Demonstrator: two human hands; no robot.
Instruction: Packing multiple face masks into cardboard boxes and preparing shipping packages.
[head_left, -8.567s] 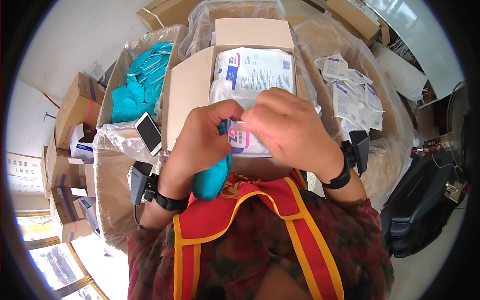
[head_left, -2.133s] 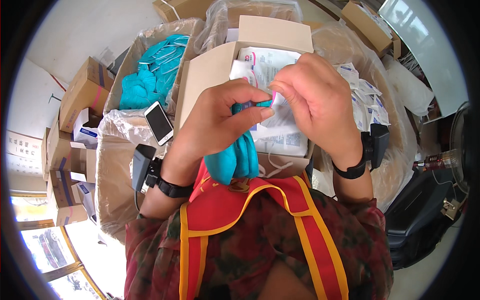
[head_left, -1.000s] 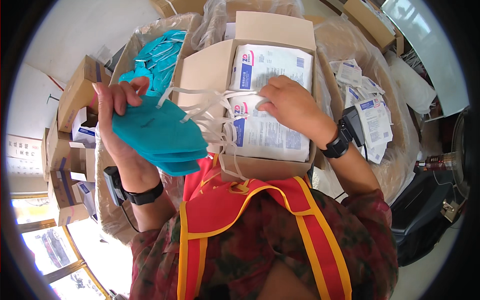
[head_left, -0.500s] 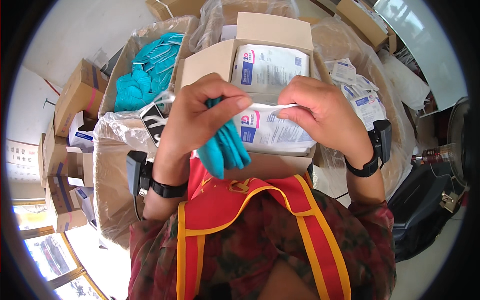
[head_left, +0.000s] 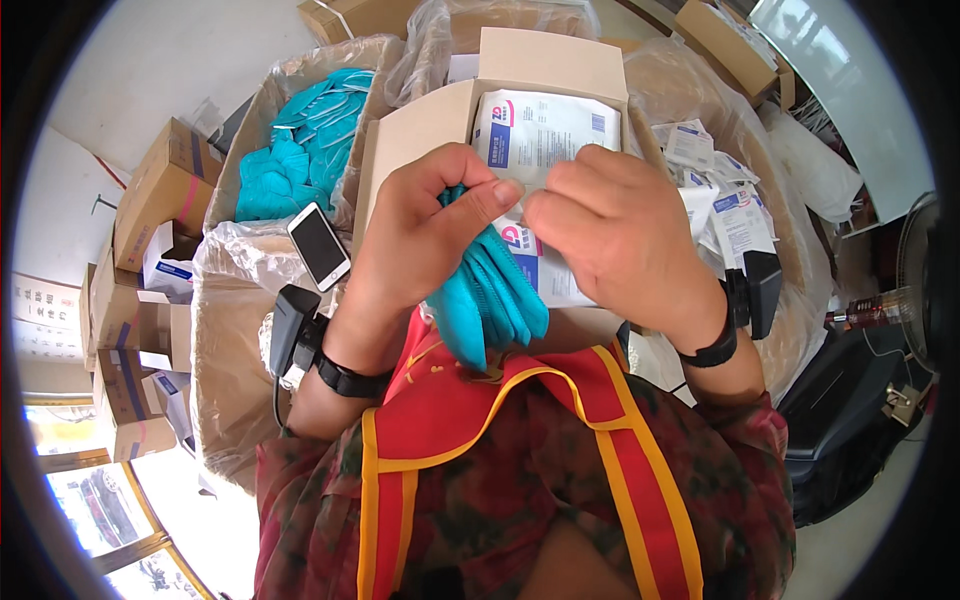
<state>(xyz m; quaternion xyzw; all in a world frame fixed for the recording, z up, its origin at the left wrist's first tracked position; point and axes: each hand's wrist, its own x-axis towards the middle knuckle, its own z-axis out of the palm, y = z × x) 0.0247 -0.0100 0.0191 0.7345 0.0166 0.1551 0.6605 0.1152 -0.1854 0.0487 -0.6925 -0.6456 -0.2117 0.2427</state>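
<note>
A bundle of folded teal face masks (head_left: 490,300) hangs from my left hand (head_left: 425,225), whose fingers and thumb close round its upper end. Right beside the left thumb, my right hand (head_left: 620,235) is closed, knuckles up, at the end of the masks' white straps. Its fingers hide most of what they grip. Both hands are above an open carton (head_left: 420,130) packed with white printed packets (head_left: 550,130). The nearer packet is partly covered by the hands and the masks.
A plastic-lined box of loose teal masks (head_left: 290,180) stands at the left, with a white-framed phone (head_left: 320,247) near my left wrist. Small white packets (head_left: 740,225) fill a lined box at the right. Cartons (head_left: 165,195) are stacked far left; a black case (head_left: 850,420) is at the right.
My right hand has come in to the left thumb and curled over, closing the span of white strap between them. The masks have shifted right, and the phone shows whole without straps across it.
</note>
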